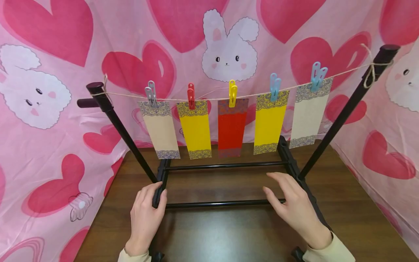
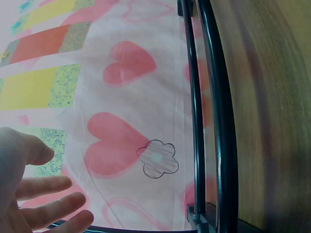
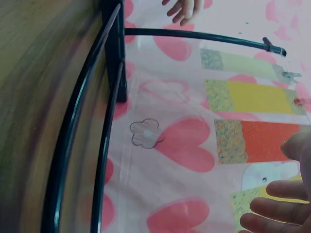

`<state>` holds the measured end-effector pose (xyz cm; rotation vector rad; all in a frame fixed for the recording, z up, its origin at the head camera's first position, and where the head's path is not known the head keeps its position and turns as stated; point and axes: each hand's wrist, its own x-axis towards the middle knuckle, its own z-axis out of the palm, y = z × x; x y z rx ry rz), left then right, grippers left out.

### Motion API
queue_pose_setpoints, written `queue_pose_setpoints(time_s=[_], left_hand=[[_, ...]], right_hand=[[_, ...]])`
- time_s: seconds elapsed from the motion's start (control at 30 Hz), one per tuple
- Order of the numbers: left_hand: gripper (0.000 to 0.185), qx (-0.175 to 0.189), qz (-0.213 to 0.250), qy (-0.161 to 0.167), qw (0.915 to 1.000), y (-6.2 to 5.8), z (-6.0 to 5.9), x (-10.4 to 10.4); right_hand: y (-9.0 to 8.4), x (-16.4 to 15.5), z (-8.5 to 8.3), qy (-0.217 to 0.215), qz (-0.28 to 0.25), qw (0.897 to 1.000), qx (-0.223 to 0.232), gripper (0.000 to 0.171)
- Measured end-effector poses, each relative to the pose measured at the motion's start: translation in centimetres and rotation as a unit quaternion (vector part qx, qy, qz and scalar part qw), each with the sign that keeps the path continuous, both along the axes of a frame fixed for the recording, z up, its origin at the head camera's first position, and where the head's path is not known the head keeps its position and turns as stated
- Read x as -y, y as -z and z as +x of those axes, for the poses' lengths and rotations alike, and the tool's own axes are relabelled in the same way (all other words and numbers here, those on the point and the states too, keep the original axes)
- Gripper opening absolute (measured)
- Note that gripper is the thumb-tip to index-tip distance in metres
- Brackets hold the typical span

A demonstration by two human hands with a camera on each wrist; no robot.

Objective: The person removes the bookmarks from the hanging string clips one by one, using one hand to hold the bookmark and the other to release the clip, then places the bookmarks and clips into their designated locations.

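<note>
A person's left hand curls its fingers and thumb round the left foot bar of a black metal stand at the seven o'clock side of the head view, while the right hand hovers at five o'clock with fingers spread and relaxed just above the stand's right foot bar, holding nothing. The stand sits on a dark brown wooden table: two low foot bars joined by two thin crossbars, with two slim black posts slanting up and outward to ten and two o'clock. A beige string is knotted between the post tops and sags slightly. Five paper strips hang from it, each with patterned bands at top and bottom: a cream strip on a grey peg, a yellow strip on a red peg, a red strip on a yellow peg, a second yellow strip and a second cream strip, each on a light-blue peg. A pink cloth printed with hearts and white rabbits surrounds the table.
</note>
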<state>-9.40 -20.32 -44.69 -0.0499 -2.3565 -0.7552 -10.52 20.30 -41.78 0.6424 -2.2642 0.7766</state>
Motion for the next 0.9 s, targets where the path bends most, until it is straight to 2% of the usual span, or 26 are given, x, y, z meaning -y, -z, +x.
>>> queue_pose_setpoints(time_s=[0.1,0.23,0.57,0.77,0.9], left_hand=[[0.028,-0.003,0.0,-0.001,1.0,-0.2,-0.1,0.0],[0.028,0.0,-0.003,0.002,1.0,-0.4,-0.2,0.0],[0.032,-0.007,-0.009,0.011,0.9999,-0.8,-0.5,-0.1],[0.035,-0.004,-0.013,0.011,0.9998,-1.2,-0.6,-0.1],[0.036,-0.016,-0.018,0.013,0.9996,-1.5,-0.7,0.0]], right_hand=[[-0.4,0.5,-0.2,-0.01,-0.004,1.0,-0.021,0.044],[-1.1,1.1,-0.6,-0.027,-0.005,0.999,-0.044,0.053],[-3.8,2.1,-1.2,-0.059,0.03,0.998,-0.02,0.054],[-5.5,3.7,-1.7,-0.089,0.028,0.995,-0.045,0.055],[-6.4,4.9,-2.0,-0.101,0.027,0.994,-0.044,0.053]])
